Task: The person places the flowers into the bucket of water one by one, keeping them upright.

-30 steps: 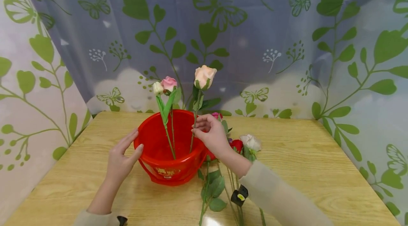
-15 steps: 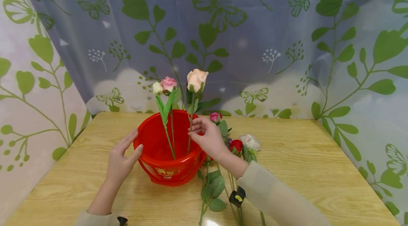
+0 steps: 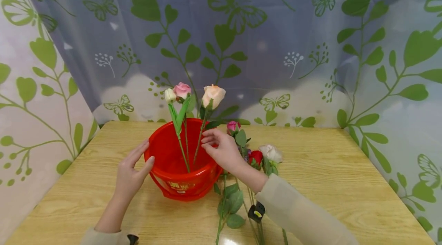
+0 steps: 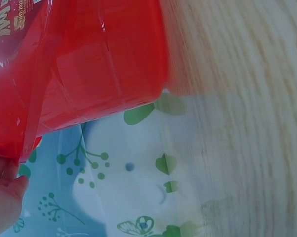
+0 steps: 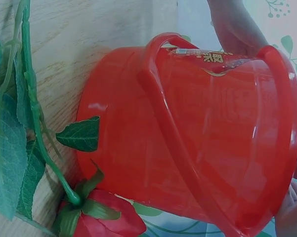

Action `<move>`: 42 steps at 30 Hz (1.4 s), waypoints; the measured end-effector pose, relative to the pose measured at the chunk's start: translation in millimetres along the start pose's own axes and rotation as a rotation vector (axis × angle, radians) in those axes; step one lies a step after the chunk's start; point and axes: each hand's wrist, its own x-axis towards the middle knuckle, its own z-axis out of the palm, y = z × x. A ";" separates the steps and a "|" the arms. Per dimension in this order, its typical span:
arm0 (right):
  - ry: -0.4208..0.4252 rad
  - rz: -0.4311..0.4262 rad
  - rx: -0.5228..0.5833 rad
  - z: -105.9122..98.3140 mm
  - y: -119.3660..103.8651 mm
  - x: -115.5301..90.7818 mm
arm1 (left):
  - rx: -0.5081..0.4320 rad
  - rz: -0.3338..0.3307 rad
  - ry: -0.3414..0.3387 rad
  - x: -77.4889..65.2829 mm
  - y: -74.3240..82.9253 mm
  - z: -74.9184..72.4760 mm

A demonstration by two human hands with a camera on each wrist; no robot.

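In the head view a red plastic bucket (image 3: 186,187) stands on the table, holding a white tulip (image 3: 170,95), a pink rose (image 3: 182,90) and a peach rose (image 3: 213,96). The peach rose leans right, its stem (image 3: 199,141) inside the bucket. Just right of that stem is my right hand (image 3: 224,151), over the bucket's right rim, fingertips loosely bent and apart from the stem. My left hand (image 3: 130,172) touches the left rim with extended fingers, thumb spread outside. The left wrist view shows part of that hand (image 4: 5,197) at the rim.
Right of the bucket lie several flowers on the wooden table (image 3: 321,183): a magenta rose (image 3: 233,127), a red rose (image 3: 255,158) and a white flower (image 3: 271,154). Green leaves (image 3: 235,202) spread near the front. A patterned curtain (image 3: 293,45) hangs behind.
My right hand lowers the peach rose leftward into the bucket and lets go of its stem. The bloom sinks and tips right. My left hand stays at the rim.
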 end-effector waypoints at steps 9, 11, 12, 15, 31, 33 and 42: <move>-0.034 -0.015 -0.032 -3.7 -11.0 -6.0 | 0.001 -0.003 -0.001 0.2 0.4 0.0; -0.030 -0.004 -0.010 -5.9 -13.0 -9.0 | 0.000 0.000 0.000 0.0 0.1 0.0; -0.026 0.004 0.001 -7.3 -13.6 -10.6 | 0.001 0.001 0.001 -0.2 -0.1 0.0; -0.014 0.013 0.026 -12.1 -3.3 -13.3 | 0.000 0.005 0.004 -0.7 -0.7 0.7; 0.059 0.098 0.003 -47.5 20.4 -46.9 | -0.010 -0.009 0.001 -1.1 -2.6 1.3; 0.070 0.108 0.008 -50.7 26.6 -50.6 | -0.011 -0.008 0.001 -1.1 -2.5 1.2; 0.069 0.180 -0.024 -66.3 43.3 -70.6 | -0.021 -0.013 0.004 -0.2 -0.2 1.0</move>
